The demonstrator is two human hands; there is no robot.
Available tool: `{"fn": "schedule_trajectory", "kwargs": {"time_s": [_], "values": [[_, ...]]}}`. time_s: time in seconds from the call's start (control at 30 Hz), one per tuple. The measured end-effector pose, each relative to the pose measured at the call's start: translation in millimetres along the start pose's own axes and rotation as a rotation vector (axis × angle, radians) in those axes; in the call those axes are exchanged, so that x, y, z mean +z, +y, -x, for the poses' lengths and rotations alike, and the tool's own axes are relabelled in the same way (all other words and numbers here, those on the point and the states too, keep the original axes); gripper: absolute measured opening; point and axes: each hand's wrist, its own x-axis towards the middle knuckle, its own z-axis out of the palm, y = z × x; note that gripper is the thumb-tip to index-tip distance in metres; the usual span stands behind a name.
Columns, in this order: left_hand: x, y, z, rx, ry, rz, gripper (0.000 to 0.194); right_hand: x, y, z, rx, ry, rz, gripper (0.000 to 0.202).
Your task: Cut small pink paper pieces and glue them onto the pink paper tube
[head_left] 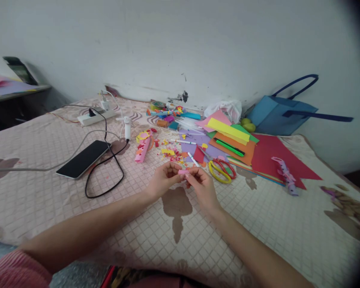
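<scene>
Between my two hands, just above the table, is a small pink piece of paper (183, 172). My left hand (165, 179) pinches its left end, and my right hand (200, 185) pinches the right end with thumb and fingers. Just beyond lie colourful paper scraps (174, 154) and a white marker (193, 159). To the right of my right hand rest scissors with yellow handles (219, 173) and another pair with red handles (232, 170). A rolled pink paper piece with a yellow flower (142, 148) lies ahead on the left.
On the left are a black-screened phone (84, 159), a looping black cable (120, 166) and a power strip (96, 117). Coloured sheets (270, 156), a green cutter (229, 147), a decorated purple roll (286, 178) and a blue bag (280, 114) occupy the right side. A wall (156, 48) stands behind.
</scene>
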Motion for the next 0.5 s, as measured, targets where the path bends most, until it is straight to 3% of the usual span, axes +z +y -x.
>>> {"fn": "schedule_trajectory", "kwargs": {"time_s": [0.23, 0.5], "values": [[1.5, 7.6, 1.8, -0.054, 0.034, -0.033, 0.031, 1.0, 3.1, -0.2, 0.046, 0.034, -0.094, 0.028], [-0.7, 0.1, 0.0, -0.027, 0.021, -0.031, 0.033, 0.1, -2.7, -0.9, 0.012, -0.062, 0.026, 0.014]]}}
